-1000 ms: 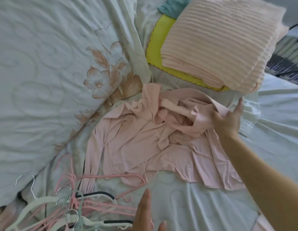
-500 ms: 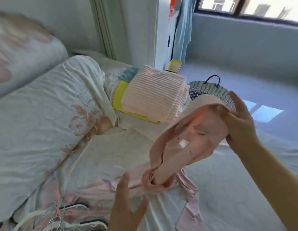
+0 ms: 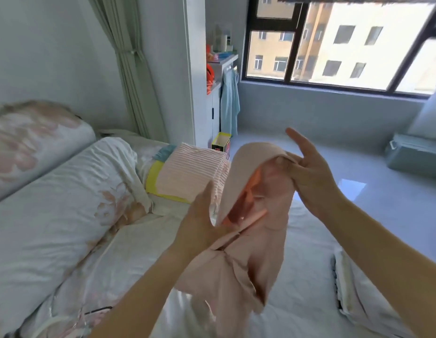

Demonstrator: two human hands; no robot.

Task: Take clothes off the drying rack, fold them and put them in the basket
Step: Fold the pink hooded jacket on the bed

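Observation:
I hold a crumpled pink garment up in the air over the bed. My right hand pinches its top edge between thumb and fingers, with the index finger sticking up. Lower down and to the left, my left hand grips the garment's side edge, thumb pointing up and fingers hidden in the cloth. The garment hangs down between both hands, its inside showing orange-pink. A folded pink striped cloth lies on a yellow one at the back of the bed. No basket or drying rack is in view.
A rolled flowered quilt and a pillow fill the left side of the bed. Hangers lie at the bottom left. A yellow box stands by a white cabinet, and a teal case sits on the floor at right.
My right hand lifted the pink garment off the bed and raised it. My left hand came up and took hold of its side. The view tilted up toward the window.

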